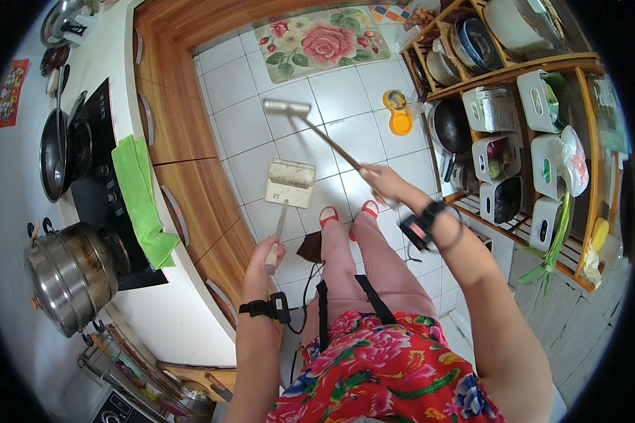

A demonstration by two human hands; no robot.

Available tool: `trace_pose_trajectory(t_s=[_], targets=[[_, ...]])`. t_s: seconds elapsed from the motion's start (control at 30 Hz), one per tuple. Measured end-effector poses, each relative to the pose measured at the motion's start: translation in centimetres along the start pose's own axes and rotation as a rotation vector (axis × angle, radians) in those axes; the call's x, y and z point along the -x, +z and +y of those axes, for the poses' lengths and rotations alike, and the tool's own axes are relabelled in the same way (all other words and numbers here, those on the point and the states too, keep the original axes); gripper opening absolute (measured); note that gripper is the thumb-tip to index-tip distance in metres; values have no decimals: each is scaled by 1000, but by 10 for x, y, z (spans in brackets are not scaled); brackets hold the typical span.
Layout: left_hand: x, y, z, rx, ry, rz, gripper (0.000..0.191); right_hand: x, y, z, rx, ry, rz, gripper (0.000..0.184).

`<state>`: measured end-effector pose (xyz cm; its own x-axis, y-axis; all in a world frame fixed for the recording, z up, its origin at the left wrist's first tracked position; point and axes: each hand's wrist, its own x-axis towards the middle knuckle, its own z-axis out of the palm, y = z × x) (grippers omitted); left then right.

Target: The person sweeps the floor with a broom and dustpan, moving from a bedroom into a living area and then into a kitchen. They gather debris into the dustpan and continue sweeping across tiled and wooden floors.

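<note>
My left hand (264, 255) grips the pole of a long-handled dustpan (291, 196). The off-white pan rests near the white tiled floor in front of my feet and looks worn and stained. In my right hand (387, 184) is the brown stick of a broom (332, 141). Its narrow pale head (287, 107) is slightly blurred and is beyond the dustpan, apart from it. The bristles are not clearly visible, and I cannot tell whether the head touches the floor.
A yellow double pet bowl (400, 122) stands on the tiles beside a wooden shelf rack (513, 75) at right. Beyond lies a floral mat (323, 45). Wooden cabinets (188, 195) line the left; a green cloth (140, 198) hangs over the counter edge near a steamer pot (69, 277).
</note>
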<state>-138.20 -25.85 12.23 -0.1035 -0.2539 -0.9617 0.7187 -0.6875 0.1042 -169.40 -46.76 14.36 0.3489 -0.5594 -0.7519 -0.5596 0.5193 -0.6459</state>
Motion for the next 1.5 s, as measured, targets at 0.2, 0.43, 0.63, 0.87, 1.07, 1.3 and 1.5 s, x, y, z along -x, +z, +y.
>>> trace_pose_trajectory(t_s=[0.2, 0.43, 0.63, 0.87, 1.07, 1.3, 1.5], targets=[[-28, -24, 9, 301, -198, 49, 20, -78, 65, 0, 147, 9, 83, 42], [-41, -36, 8, 317, -227, 27, 20, 36, 88, 56, -45, 153, -144, 36], [-35, -49, -4, 242, -164, 50, 16, 102, 37, 41, -233, 278, -239, 38], [-10, -62, -19, 264, -169, 66, 19, 29, -25, 52, -424, 160, 38, 32], [-20, -69, -8, 191, -246, 49, 21, -137, -46, 22, -109, -64, 476, 19], [-14, -72, -3, 220, -262, 68, 20, -130, 53, 38, 179, -180, 388, 32], [-11, -75, 5, 250, -302, 33, 19, 1, 122, 49, 338, -93, 99, 32]])
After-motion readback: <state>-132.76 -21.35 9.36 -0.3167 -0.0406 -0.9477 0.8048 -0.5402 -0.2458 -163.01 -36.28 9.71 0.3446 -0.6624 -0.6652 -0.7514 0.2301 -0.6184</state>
